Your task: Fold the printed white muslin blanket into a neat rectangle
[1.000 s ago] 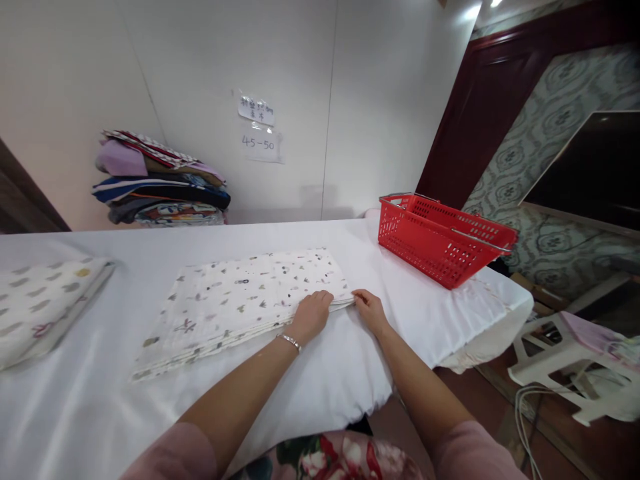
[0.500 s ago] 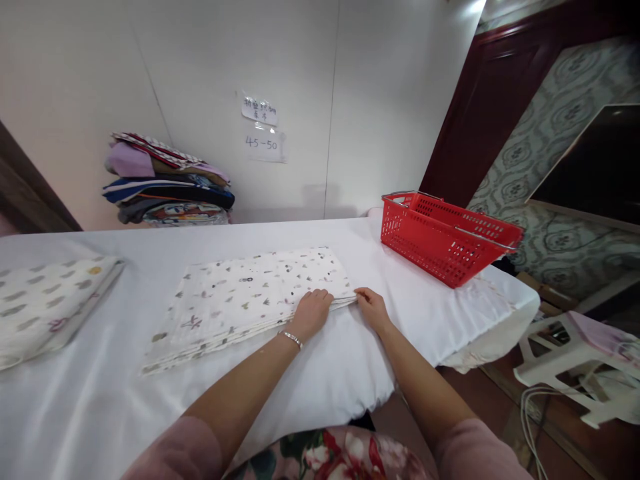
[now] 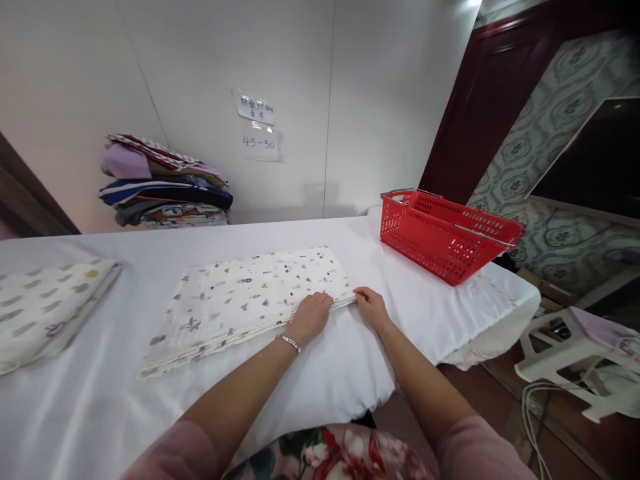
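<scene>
Cloth [image 3: 260, 283] lies folded on the surface [image 3: 360, 257], its stacked layers showing along the near edge. The right hand [image 3: 371, 307] pinches the near right corner; the left hand [image 3: 311, 317] rests over the edge beside it, its grip unclear. Good work here means squaring every layer lightly, without dragging the top sheet.

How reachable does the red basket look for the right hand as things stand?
Probably yes: only white tablecloth shows between the right hand and the red basket. The hand seems to pinch the middle patterned cloth, so it would likely have to let go first.
</scene>
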`<state>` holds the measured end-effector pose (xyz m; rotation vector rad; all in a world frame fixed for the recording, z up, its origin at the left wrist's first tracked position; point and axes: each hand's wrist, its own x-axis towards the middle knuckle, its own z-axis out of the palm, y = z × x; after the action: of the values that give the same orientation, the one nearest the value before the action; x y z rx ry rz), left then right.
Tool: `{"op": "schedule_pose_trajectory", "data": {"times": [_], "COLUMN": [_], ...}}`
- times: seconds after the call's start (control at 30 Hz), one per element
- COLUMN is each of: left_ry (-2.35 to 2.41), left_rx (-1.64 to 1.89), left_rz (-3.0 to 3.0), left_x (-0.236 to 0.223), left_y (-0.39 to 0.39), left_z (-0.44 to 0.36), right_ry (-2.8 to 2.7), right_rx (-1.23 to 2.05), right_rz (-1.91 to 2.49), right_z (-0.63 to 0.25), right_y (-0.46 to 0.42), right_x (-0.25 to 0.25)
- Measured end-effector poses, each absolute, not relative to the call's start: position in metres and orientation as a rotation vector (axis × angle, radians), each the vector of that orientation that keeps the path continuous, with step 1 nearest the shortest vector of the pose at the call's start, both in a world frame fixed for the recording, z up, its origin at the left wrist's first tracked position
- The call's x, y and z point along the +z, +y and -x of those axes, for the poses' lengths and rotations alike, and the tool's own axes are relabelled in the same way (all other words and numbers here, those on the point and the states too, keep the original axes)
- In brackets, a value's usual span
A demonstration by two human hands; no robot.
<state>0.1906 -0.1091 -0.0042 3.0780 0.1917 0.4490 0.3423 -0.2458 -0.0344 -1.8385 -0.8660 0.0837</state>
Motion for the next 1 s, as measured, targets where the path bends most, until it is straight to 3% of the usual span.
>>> {"op": "schedule_pose_trajectory", "data": {"times": [0.47, 1.0], "left_ry": [0.305, 0.295], "left_rx": [0.411, 0.476], "left_rz": [-3.000, -3.093], "left_x": [0.001, 0.007], "left_y": [-0.113, -0.107], "left_z": [-0.195, -0.206], "right_ry": [-0.827, -0.657], "right_rx": [0.112, 0.374], "right_rz": [1.824, 1.814], "right_z": [-0.342, -0.364], "right_y": [-0.246, -0.227], "right_x": [-0.034, -0.005]}}
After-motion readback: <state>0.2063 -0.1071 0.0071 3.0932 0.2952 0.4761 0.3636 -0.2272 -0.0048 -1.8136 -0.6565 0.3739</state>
